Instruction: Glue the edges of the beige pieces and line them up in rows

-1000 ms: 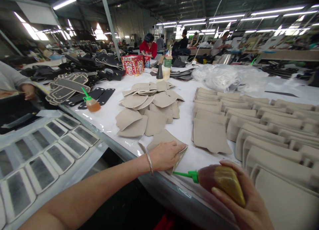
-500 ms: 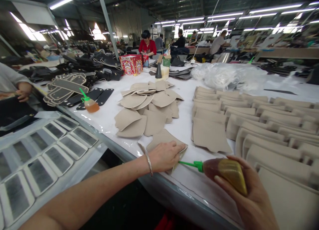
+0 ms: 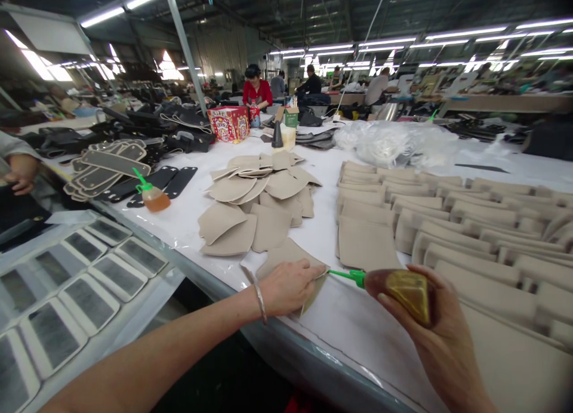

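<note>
My right hand (image 3: 441,329) is wrapped round a glue bottle (image 3: 400,290), which lies tilted on its side with yellow-brown liquid in it. Its long green nozzle (image 3: 344,274) points left, the tip at the edge of a beige leather piece (image 3: 286,255). That piece lies near the table's front edge, its right corner turned so the underside shows. My left hand (image 3: 290,286) presses on it, fingers gripping beside the nozzle tip; the fingertips are partly hidden. Just behind is a loose heap of similar beige pieces (image 3: 268,189).
Overlapping rows of beige pieces (image 3: 474,240) fill the right side. A second glue bottle (image 3: 155,199) stands at left, near black straps (image 3: 179,180). Framed dark panels (image 3: 87,302) lie lower left. Plastic bags (image 3: 394,143) and a red patterned box (image 3: 229,124) sit farther back. A co-worker's hand (image 3: 20,174) is at far left.
The nozzle tip has moved up along the piece's edge, from the lower side to beside my left fingertips. My left hand stays on the piece. The whole view has shifted slightly.
</note>
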A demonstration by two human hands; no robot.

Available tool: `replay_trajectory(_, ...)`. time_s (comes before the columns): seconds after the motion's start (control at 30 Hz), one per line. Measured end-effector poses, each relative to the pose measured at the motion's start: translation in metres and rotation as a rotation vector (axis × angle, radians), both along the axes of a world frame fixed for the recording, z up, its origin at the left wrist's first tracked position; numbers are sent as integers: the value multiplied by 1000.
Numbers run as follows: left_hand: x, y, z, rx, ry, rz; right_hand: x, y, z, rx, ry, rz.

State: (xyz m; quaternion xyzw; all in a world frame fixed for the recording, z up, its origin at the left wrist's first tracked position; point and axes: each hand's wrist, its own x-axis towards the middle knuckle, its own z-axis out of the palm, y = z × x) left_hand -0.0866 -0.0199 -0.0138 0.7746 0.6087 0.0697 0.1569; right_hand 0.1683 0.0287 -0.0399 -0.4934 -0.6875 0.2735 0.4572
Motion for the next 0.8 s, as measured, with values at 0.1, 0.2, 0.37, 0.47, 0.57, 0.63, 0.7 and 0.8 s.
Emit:
replay_trajectory(0.1, -1, 0, 1, 2, -16, 1, -1, -5, 1, -40, 20, 8)
replay_trajectory(0.2, 0, 0, 1, -2, -33, 3, 1, -15, -1, -178, 43, 70)
replay_trajectory(0.37, -2, 2, 1, -15, -116, 13, 1, -13, 4, -441, 433, 72)
replay_trajectory(0.47, -12, 1, 4, 40, -208, 134, 6, -8, 17, -604, 765, -13)
replay_trajectory(0.57, -27, -3, 7, 138, -55, 451, 18, -7, 31, -677, 975, -146)
replay_trajectory(0.63, -36, -4, 7, 115, 119, 582, 29, -8, 39, -679, 1078, -213)
replay_trajectory(0.7, -43, 0, 7, 38, 190, 594, 41, -9, 41, -653, 1138, -242)
replay_trajectory(0.8, -53, 10, 9, -49, 19, 580, 62, -8, 33, -529, 1106, -201)
